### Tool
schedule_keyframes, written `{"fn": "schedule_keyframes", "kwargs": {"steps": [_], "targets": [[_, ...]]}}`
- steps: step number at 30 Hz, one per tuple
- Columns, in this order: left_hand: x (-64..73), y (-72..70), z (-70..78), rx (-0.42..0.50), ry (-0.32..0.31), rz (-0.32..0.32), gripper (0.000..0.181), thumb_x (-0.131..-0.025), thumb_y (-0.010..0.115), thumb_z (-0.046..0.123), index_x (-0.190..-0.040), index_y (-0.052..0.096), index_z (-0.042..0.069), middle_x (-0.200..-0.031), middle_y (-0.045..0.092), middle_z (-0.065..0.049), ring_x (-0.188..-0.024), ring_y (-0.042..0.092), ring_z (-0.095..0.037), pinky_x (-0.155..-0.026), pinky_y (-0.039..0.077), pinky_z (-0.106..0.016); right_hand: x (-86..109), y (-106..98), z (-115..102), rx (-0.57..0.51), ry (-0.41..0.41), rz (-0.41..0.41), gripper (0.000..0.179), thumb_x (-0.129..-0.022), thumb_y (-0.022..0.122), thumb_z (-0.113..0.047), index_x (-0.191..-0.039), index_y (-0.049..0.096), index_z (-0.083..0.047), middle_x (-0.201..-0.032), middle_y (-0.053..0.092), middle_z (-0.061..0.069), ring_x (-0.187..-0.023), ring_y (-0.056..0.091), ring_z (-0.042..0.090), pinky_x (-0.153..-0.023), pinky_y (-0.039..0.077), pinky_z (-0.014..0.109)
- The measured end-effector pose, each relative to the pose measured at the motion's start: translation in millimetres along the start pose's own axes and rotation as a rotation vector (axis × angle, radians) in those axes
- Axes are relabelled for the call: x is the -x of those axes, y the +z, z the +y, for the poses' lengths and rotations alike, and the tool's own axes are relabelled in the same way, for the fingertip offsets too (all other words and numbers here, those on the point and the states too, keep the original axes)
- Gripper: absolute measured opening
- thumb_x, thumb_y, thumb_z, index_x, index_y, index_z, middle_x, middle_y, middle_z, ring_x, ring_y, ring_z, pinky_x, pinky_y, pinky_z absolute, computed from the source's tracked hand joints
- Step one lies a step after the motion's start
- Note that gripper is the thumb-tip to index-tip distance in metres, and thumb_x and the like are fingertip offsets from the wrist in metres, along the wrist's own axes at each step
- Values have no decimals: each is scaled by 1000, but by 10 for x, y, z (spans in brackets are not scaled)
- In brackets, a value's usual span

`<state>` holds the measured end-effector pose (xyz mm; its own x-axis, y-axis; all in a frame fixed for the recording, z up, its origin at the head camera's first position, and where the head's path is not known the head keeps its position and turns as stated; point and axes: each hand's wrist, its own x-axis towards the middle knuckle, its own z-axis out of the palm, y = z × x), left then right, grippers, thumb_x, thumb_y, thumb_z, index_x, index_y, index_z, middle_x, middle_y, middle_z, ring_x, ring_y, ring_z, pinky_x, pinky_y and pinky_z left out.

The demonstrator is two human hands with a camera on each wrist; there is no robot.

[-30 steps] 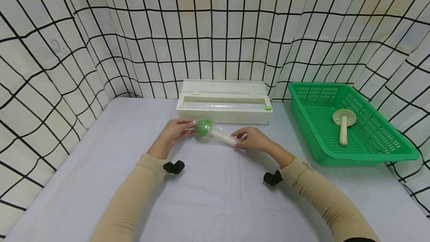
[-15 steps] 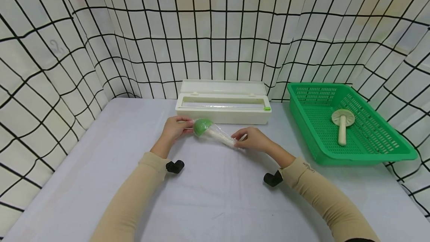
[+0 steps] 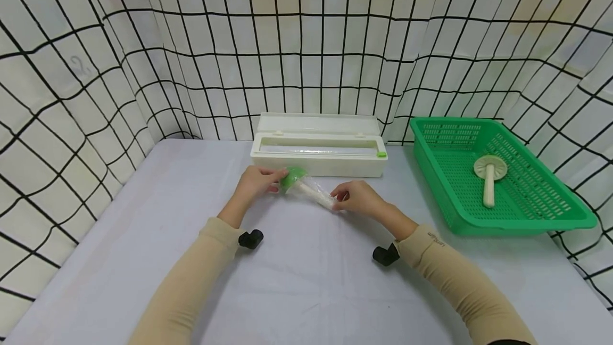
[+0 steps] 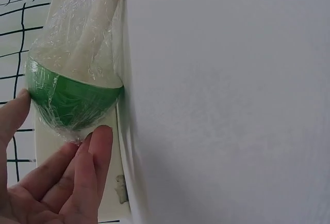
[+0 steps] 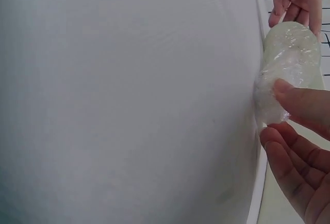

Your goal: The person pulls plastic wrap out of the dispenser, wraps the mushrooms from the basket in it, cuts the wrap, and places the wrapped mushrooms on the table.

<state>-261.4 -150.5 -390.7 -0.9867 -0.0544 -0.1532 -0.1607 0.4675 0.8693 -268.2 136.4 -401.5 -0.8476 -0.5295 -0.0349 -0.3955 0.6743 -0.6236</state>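
Observation:
A toy-like mushroom (image 3: 311, 191) with a green cap and a pale stem lies slanted above the white table, wrapped in clear cling film. My left hand (image 3: 256, 182) holds the cap end. In the left wrist view the thumb touches one side of the green cap (image 4: 75, 97), and the fingertips (image 4: 103, 136) meet the gathered film at its crown. At the stem end, my right hand (image 3: 359, 197) pinches the film-covered tip between thumb and fingers. The right wrist view shows the wrapped stem (image 5: 273, 100) end-on, hiding most of the cap.
Just behind the hands stands a white cling film dispenser (image 3: 318, 165), lid raised, with a film roll inside and a green slider (image 3: 381, 154). To the right is a green basket (image 3: 440, 196) holding another mushroom (image 3: 489, 185), unwrapped or plainly visible. Black wire mesh encloses the table.
My left hand has shifted slightly right, its thumb and index finger now further over the green cap. The right hand has stayed at the stem end almost unmoved.

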Motion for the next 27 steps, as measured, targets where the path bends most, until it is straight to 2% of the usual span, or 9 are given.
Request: {"fn": "schedule_keyframes", "kwargs": {"steps": [3,7,14,17,21,24,27], "targets": [[-6,-10,14,-51,-4,-10,50,-97,72,40,-120,72,-4,-117,72,-20,-94,75,-27,-94,51,-42,3,12,-13,8,-25,7,29,-87,84,-12,-111,76,1,-89,71,3,-77,61,12,-67,51,24],[-23,-5,21,-55,-10,-28,48,-98,72,37,-120,71,-7,-112,73,-20,-94,75,-26,-93,52,-40,15,13,-21,0,-11,7,28,-86,84,-14,-110,77,-1,-88,71,2,-76,59,12,-65,50,24],[-30,22,8,-3,-9,-23,48,-100,68,34,-124,68,-7,-124,67,-23,-95,73,-26,-92,54,-37,10,58,-15,-62,5,-68,30,-87,84,-16,-113,77,-3,-88,70,-1,-76,58,11,-65,49,23],[-30,36,9,69,-35,-60,52,-102,65,33,-133,60,-9,-132,62,-26,-106,69,-29,-93,55,-36,25,71,-24,-60,-10,-75,31,-88,84,-16,-115,76,-3,-88,70,-1,-76,58,11,-65,49,24],[-16,47,22,234,-67,-169,59,-103,64,25,-146,44,-10,-138,53,-27,-121,60,-33,-98,54,-36,61,52,-50,-51,-24,-79,31,-88,83,-16,-115,76,-4,-88,70,-2,-77,58,10,-66,49,24],[-2,34,16,327,-81,-235,64,-103,64,17,-153,33,-9,-141,49,-28,-124,57,-35,-100,52,-37,84,23,-55,-72,-33,-112,32,-89,82,-18,-116,76,-4,-90,72,-1,-79,60,10,-69,50,25],[6,12,11,367,-97,-254,67,-103,63,11,-157,27,-6,-142,47,-28,-123,57,-35,-100,52,-37,93,9,-51,-105,-44,-139,34,-89,82,-19,-118,75,-4,-97,73,0,-85,64,11,-72,52,26]]}}
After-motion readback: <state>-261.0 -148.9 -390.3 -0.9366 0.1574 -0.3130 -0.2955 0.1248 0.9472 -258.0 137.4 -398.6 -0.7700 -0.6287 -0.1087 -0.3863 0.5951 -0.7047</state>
